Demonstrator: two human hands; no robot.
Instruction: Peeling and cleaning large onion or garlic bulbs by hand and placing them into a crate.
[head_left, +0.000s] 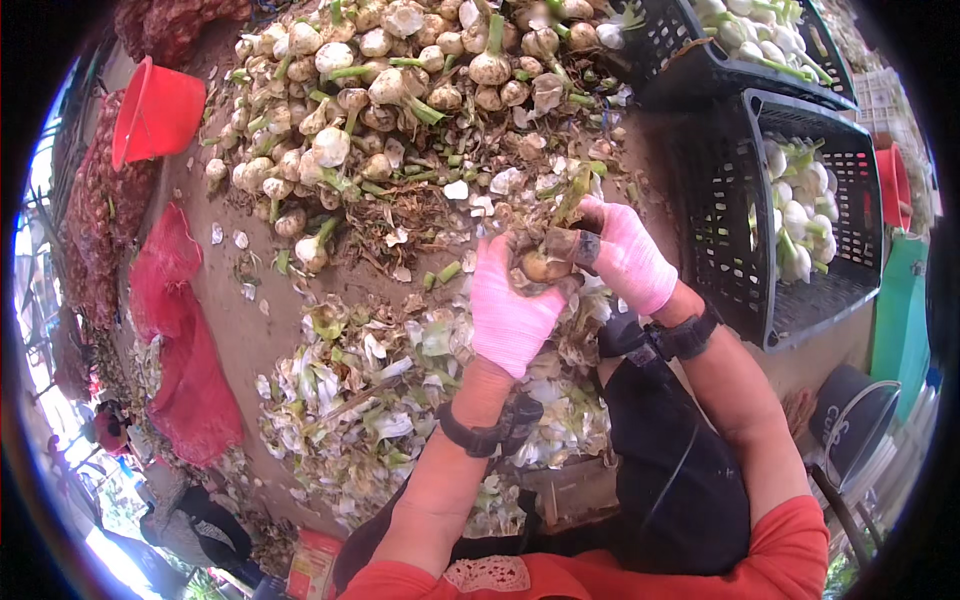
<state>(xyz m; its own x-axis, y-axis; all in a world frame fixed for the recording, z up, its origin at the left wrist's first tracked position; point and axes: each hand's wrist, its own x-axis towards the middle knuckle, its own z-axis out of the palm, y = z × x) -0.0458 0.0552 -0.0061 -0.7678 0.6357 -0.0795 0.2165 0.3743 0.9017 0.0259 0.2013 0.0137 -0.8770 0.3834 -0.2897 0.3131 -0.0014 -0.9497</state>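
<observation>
Both hands wear pink knit gloves with bare fingertips. My left hand (517, 300) holds a garlic bulb (544, 266) with brownish outer skin, its fingers around the bulb's near side. My right hand (626, 259) grips the bulb's skin and stalk from the other side; a dark band is wrapped on one of its fingers. A withered green stalk (576, 196) rises beyond the bulb. Ahead lies a heap of unpeeled garlic bulbs (375, 97) with cut green stems. Peeled skins and leaves (375, 390) cover the ground beneath and to the left of my hands.
A black plastic crate (769, 225) holding cleaned white garlic stands on the right, another crate (731, 75) behind it. A red bucket (161, 112), filled mesh sacks (105, 217) and a loose red mesh bag (180, 345) lie left. A person (199, 525) is at the lower left.
</observation>
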